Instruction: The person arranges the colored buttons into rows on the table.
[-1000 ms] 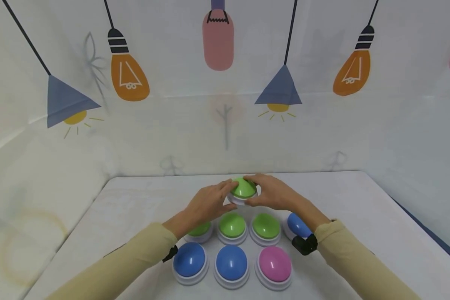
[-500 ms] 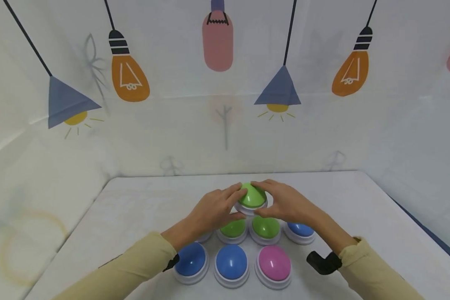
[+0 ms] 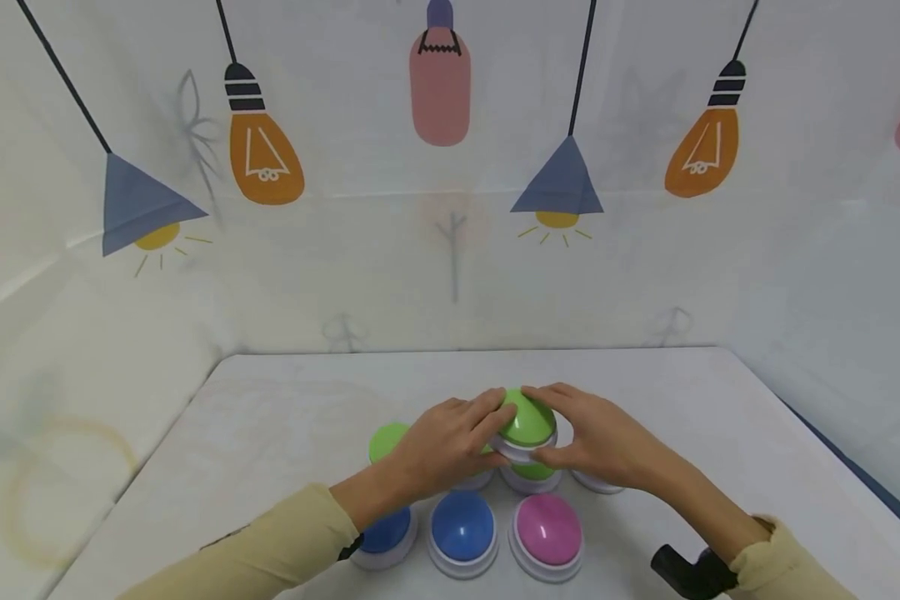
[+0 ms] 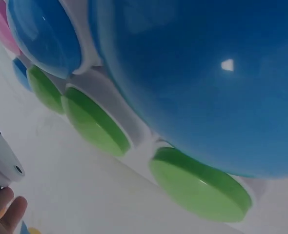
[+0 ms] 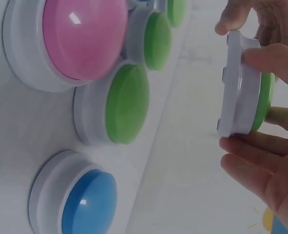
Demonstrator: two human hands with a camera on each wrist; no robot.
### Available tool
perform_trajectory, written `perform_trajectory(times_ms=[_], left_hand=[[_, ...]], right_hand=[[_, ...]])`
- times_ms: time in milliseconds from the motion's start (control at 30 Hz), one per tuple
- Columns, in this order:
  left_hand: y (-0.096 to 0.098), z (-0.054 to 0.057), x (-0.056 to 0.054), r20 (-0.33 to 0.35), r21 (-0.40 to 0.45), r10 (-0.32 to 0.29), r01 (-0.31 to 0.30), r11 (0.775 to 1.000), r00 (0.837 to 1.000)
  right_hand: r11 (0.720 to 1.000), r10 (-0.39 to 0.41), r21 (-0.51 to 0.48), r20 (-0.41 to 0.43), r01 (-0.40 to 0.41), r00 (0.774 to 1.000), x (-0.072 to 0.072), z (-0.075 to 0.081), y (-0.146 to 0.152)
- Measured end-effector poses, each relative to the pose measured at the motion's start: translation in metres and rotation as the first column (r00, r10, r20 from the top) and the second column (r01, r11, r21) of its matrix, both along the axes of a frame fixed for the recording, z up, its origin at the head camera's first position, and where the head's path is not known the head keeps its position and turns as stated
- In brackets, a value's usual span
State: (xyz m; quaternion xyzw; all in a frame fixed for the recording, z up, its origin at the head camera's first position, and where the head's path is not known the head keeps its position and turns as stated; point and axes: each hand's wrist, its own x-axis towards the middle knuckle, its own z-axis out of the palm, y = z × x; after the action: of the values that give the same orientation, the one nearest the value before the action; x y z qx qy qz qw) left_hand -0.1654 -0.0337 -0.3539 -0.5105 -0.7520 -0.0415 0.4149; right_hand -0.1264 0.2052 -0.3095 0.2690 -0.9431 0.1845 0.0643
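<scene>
A push button with a green dome and white base [image 3: 528, 423] is held up over the front part of the table by both hands. My left hand [image 3: 446, 442] grips its left side, fingers on the dome and thumb low by the base. On the other side my right hand [image 3: 607, 435] grips it between thumb and fingers. In the right wrist view the held button [image 5: 244, 92] is clear of the table, its underside showing small dark feet. Below it in the head view is another green button [image 3: 534, 472], mostly covered.
In the front row stand a blue button [image 3: 387, 532], another blue button [image 3: 462, 527] and a pink button [image 3: 549, 530]. Behind them is a green button [image 3: 387, 440] at the left. A blue button [image 5: 90, 202] stands at the row's right end. A printed cloth [image 3: 330, 275] hangs behind the white table [image 3: 285, 400].
Both hands have carried the held green button to the right and nearer to me. It now covers much of a green button in the row. The standing buttons have stayed put.
</scene>
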Motion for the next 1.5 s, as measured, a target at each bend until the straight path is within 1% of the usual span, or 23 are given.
perform_trajectory(times_ms=[133, 233, 400, 533, 600, 733, 900, 1033, 1067, 1133, 1200, 1267, 1300, 1333, 1400, 1433, 1500], left_hand=[[0.006, 0.001, 0.008, -0.049, 0.007, 0.031, -0.031, 0.999, 0.998], [0.012, 0.001, 0.013, -0.07, 0.013, 0.034, -0.033, 0.999, 0.997], [0.027, -0.003, 0.02, -0.106, 0.012, 0.003, -0.002, 1.0, 0.994], [0.039, -0.008, 0.026, -0.1, -0.005, -0.021, 0.02, 1.0, 0.995], [0.045, -0.01, 0.029, -0.095, -0.01, -0.026, 0.025, 1.0, 0.995], [0.058, -0.016, 0.035, -0.138, -0.024, -0.019, 0.015, 1.0, 0.99], [0.074, -0.025, 0.044, -0.151, -0.051, -0.041, 0.033, 0.998, 0.988], [0.085, -0.031, 0.052, -0.12, -0.075, -0.049, 0.04, 0.996, 0.992], [0.088, -0.032, 0.054, -0.099, -0.085, -0.046, 0.037, 0.996, 0.994], [0.094, -0.034, 0.058, -0.051, -0.113, -0.036, 0.03, 0.993, 0.998], [0.099, -0.035, 0.061, -0.012, -0.15, -0.021, 0.019, 0.989, 1.0], [0.104, -0.037, 0.064, 0.012, -0.183, -0.002, 0.004, 0.983, 1.0], [0.107, -0.038, 0.065, 0.008, -0.197, 0.004, -0.002, 0.98, 1.0], [0.109, -0.039, 0.066, 0.016, -0.212, 0.005, -0.002, 0.977, 1.0], [0.113, -0.042, 0.068, 0.031, -0.226, 0.014, -0.007, 0.974, 0.999], [0.115, -0.043, 0.069, 0.018, -0.23, 0.016, -0.011, 0.973, 1.0], [0.118, -0.046, 0.07, 0.007, -0.233, 0.013, -0.011, 0.972, 1.0]], right_hand=[[1.0, -0.002, -0.013, -0.03, 0.002, 1.0, 0.01, 0.003, 0.004], [1.0, -0.01, -0.025, -0.031, 0.01, 0.999, 0.017, 0.003, 0.009], [0.999, -0.013, -0.038, -0.065, 0.01, 0.998, 0.03, -0.003, 0.023], [0.999, -0.015, -0.04, -0.126, 0.01, 0.992, 0.04, -0.011, 0.037], [0.999, -0.023, -0.038, -0.152, 0.018, 0.988, 0.043, -0.015, 0.044], [0.998, -0.054, -0.037, -0.181, 0.048, 0.982, 0.048, -0.027, 0.059], [0.997, -0.058, -0.061, -0.229, 0.046, 0.972, 0.058, -0.048, 0.077], [0.995, -0.083, -0.079, -0.222, 0.067, 0.971, 0.066, -0.065, 0.09], [0.994, -0.095, -0.075, -0.22, 0.08, 0.971, 0.068, -0.069, 0.093], [0.994, -0.102, -0.063, -0.2, 0.091, 0.975, 0.07, -0.075, 0.1], [0.995, -0.091, -0.058, -0.197, 0.081, 0.976, 0.071, -0.082, 0.107], [0.995, -0.091, -0.042, -0.164, 0.085, 0.982, 0.073, -0.086, 0.114], [0.996, -0.092, -0.034, -0.149, 0.088, 0.985, 0.073, -0.088, 0.116], [0.995, -0.1, -0.025, -0.124, 0.097, 0.987, 0.074, -0.089, 0.118], [0.989, -0.144, 0.01, -0.028, 0.144, 0.989, 0.075, -0.089, 0.12], [0.986, -0.166, 0.025, 0.021, 0.165, 0.986, 0.076, -0.089, 0.12], [0.975, -0.216, 0.071, 0.104, 0.21, 0.971, 0.076, -0.089, 0.12]])
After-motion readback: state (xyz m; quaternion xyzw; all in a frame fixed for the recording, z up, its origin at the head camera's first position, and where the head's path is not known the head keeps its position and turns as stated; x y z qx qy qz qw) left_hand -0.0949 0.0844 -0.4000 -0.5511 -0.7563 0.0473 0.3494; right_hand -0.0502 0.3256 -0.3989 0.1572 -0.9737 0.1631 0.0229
